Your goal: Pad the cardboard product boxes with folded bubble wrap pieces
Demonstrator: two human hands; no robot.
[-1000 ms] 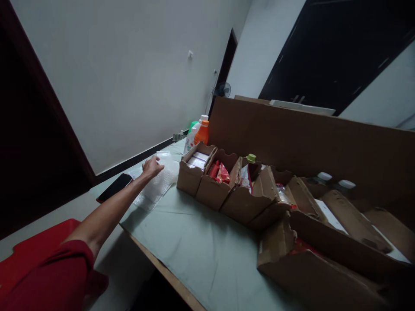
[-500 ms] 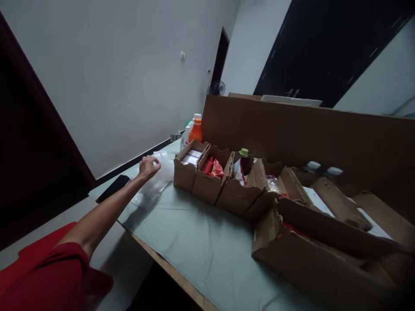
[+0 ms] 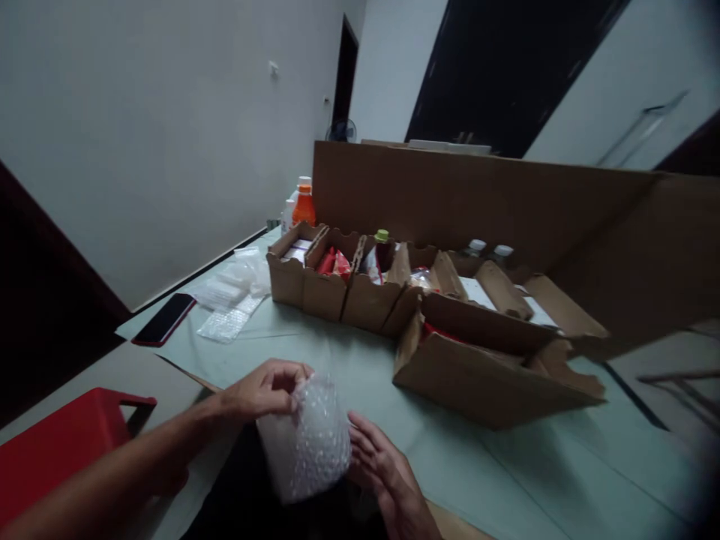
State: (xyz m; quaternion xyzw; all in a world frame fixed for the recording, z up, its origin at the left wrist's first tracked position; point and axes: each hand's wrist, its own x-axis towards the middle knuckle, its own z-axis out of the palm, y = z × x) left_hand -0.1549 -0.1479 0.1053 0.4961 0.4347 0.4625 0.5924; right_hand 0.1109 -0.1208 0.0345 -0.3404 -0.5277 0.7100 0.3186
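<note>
A clear bubble wrap bag (image 3: 320, 442) hangs over the table's front edge, close to my body. My left hand (image 3: 270, 390) pinches its upper left part between thumb and fingers. On the bag's right side my right hand (image 3: 379, 469) is held with fingers stretched out, the fingertips at or very near the plastic. Farther left on the table lies a loose pile of more bubble wrap bags (image 3: 230, 315). Beside that pile is a black phone (image 3: 166, 319) with a red edge.
Open cardboard boxes (image 3: 326, 289) with red packets and white boxes stand in a row. A longer box (image 3: 495, 382) sits before them. Behind are an orange bottle (image 3: 304, 206) and a tall cardboard panel (image 3: 450, 195). A red stool (image 3: 73, 442) stands at lower left.
My left hand has come back from the bubble wrap pile toward my body, bringing one bag with it. My right hand has come into view beside the bag. The view has shifted.
</note>
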